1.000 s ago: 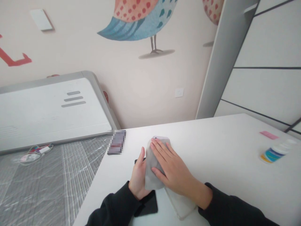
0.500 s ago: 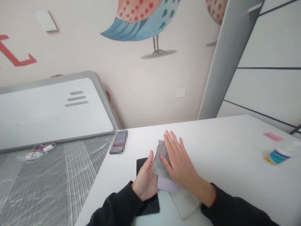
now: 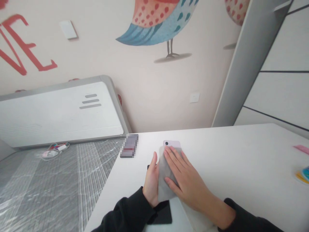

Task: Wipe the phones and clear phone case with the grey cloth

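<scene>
My left hand (image 3: 152, 185) is closed around the left edge of a lilac smartphone (image 3: 174, 144), its thumb pointing up along the side. The phone's back faces me, with a camera lens at its top left corner. Over most of that back lies a thin grey cloth (image 3: 165, 193). My right hand (image 3: 184, 177) keeps the cloth pressed to the phone, its long fingers together and nearly straight, the thumb lower on the cloth. Beneath the left hand, on the table, is a flat black object (image 3: 164, 216), partly covered.
A pale, clear-looking flat item (image 3: 193, 214) lies under my right forearm on the white table (image 3: 229, 154). A pixelated dark box (image 3: 129, 146) stands at the far left corner. To the right are a pink strip (image 3: 301, 149) and part of a bottle (image 3: 304, 175). A plastic-covered mattress (image 3: 60, 183) adjoins.
The cloth and right hand have shifted down along the phone, so its camera end now shows and its lower end is covered. The view has turned slightly left.
</scene>
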`<state>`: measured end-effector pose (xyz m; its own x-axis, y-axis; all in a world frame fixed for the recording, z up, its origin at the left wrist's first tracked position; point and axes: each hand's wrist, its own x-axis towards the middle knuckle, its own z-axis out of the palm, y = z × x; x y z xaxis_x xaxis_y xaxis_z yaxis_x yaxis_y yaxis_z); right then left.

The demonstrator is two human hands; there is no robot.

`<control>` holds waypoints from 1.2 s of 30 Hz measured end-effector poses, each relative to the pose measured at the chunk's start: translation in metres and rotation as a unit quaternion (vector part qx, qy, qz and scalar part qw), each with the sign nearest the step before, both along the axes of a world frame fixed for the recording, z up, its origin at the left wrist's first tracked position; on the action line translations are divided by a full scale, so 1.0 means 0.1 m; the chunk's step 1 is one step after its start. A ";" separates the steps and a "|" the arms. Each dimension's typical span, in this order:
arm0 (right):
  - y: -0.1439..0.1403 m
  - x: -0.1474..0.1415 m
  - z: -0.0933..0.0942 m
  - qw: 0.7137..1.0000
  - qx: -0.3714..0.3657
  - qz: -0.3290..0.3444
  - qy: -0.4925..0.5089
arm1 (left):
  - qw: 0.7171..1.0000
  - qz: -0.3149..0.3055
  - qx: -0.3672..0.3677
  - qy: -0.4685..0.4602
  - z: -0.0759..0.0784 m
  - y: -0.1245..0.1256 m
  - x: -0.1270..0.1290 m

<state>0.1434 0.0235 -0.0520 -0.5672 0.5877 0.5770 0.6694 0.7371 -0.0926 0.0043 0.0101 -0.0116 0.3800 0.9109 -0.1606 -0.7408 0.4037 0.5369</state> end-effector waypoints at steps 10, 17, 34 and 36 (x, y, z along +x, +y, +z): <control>0.21 0.14 -0.07 0.976 -0.041 -0.116 0.180 | 0.989 -0.079 0.106 0.064 -0.04 -0.10 0.06; 0.21 0.14 -0.09 0.934 -0.116 -0.107 0.320 | 0.983 -0.071 0.142 0.095 -0.09 -0.13 0.07; 0.23 0.15 -0.05 0.843 -0.176 -0.089 0.500 | 0.894 0.035 0.326 0.304 -0.03 -0.22 0.03; 0.19 0.14 0.02 0.827 -0.254 -0.039 0.499 | 0.868 0.066 0.326 0.369 -0.08 -0.24 0.02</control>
<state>0.1572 0.0421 -0.0500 0.0948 0.9107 0.4021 0.1157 0.3911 -0.9131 0.0066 -0.0142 -0.0199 0.2775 0.9276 0.2502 -0.1149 -0.2265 0.9672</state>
